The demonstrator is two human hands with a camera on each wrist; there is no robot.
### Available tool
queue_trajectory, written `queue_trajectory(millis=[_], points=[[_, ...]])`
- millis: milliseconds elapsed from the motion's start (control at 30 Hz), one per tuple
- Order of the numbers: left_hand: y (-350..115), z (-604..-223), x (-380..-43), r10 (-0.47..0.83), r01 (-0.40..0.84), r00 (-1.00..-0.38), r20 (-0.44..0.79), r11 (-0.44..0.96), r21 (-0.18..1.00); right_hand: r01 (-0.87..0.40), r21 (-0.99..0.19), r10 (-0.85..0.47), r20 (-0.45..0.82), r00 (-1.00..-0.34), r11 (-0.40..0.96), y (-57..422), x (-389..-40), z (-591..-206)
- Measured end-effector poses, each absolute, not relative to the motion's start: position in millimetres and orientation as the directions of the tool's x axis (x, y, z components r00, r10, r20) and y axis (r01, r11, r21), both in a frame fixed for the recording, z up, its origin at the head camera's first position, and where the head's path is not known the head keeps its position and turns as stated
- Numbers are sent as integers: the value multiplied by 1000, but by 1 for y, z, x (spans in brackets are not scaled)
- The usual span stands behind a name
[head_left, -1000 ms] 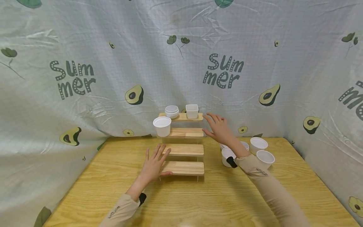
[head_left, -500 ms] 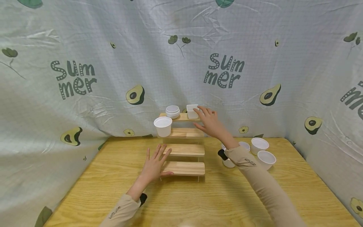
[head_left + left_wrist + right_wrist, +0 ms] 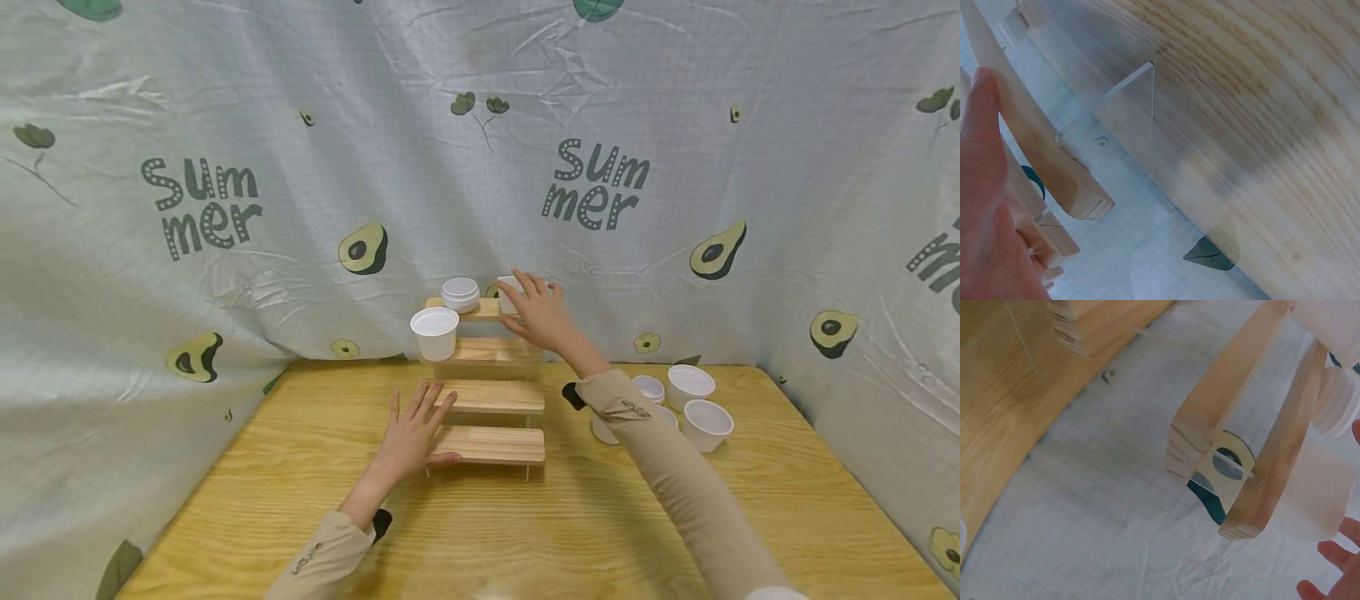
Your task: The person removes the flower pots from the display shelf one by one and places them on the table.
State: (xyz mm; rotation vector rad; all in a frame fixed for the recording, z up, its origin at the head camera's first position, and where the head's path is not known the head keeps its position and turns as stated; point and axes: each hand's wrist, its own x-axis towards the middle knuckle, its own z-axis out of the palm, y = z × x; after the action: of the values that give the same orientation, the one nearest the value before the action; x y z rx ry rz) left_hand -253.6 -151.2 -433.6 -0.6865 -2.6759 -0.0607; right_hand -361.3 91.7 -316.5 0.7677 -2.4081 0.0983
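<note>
- Head view: the right hand (image 3: 546, 321) was seen raised at the right end of the top shelf (image 3: 487, 310), its grip wide, with fingers spread.
- Directly at those fingertips, the square white cup (image 3: 1316, 497) was set upright on that shelf; it was partly covered by the fingers, its contents were hidden, and whether it was being touched could not be told.
- To the left of the right hand, a low round jar (image 3: 461, 297) was placed on the same shelf, its pale top turned upward.
- Lower and farther left, above the left hand (image 3: 408, 437), a round white cup (image 3: 435, 336) was stood on the next shelf down, its white inner wall exposed.
- The left hand was laid flat-fingered and widely spread over the left ends of the two lower shelves of the wooden stand (image 3: 495, 396); nothing was gripped by it.
- Below and right of the right hand, more white containers (image 3: 691, 387) were grouped on the table (image 3: 480, 533); white interiors were shown by the two outermost, while others were partly screened by the right sleeve (image 3: 652, 442).
</note>
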Motion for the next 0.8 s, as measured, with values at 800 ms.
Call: queue_trajectory(millis=[800], points=[[-150, -436, -257, 455, 460, -810, 369, 884, -81, -497, 101, -489, 430, -759, 862, 90, -371, -311]])
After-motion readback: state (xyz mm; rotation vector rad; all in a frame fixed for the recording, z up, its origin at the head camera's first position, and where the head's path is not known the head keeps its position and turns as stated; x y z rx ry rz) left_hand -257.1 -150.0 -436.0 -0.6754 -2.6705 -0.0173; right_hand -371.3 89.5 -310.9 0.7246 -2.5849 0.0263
